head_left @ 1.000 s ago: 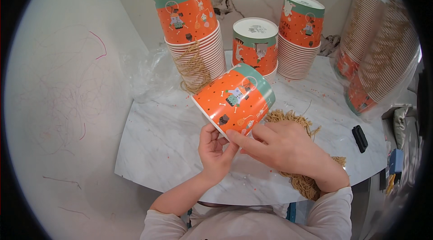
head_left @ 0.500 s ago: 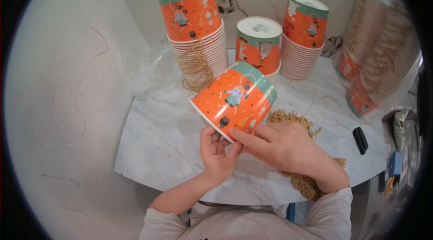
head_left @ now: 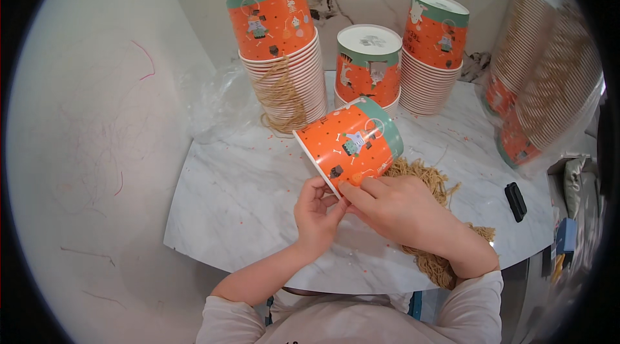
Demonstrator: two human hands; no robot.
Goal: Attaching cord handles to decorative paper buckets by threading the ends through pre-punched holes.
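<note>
An orange paper bucket [head_left: 352, 140] with a green band and cartoon figures is held tilted above the table, its base toward the upper right. My left hand [head_left: 316, 218] grips the white rim at its lower edge, fingers partly inside the opening. Close beside it, my right hand [head_left: 400, 205] is closed on the same rim area, its fingers against the printed wall. Fingertips of both hands meet at the rim; whether something small is pinched there cannot be made out. Tan twine [head_left: 429, 263] lies in a bunched heap under and beside my right forearm.
Upside-down bucket stacks stand at the back: a tall left stack [head_left: 284, 79] with twine hanging on it, a short middle stack [head_left: 369, 82], a right stack [head_left: 434, 79]. Bagged buckets [head_left: 549, 79] lean at far right. A black clip-like object [head_left: 516, 202] lies on the marble-patterned table [head_left: 226, 215].
The bucket has shifted slightly right and turned so its base points farther right and its rim stands steeper. Both hands moved a little with it, still at the rim.
</note>
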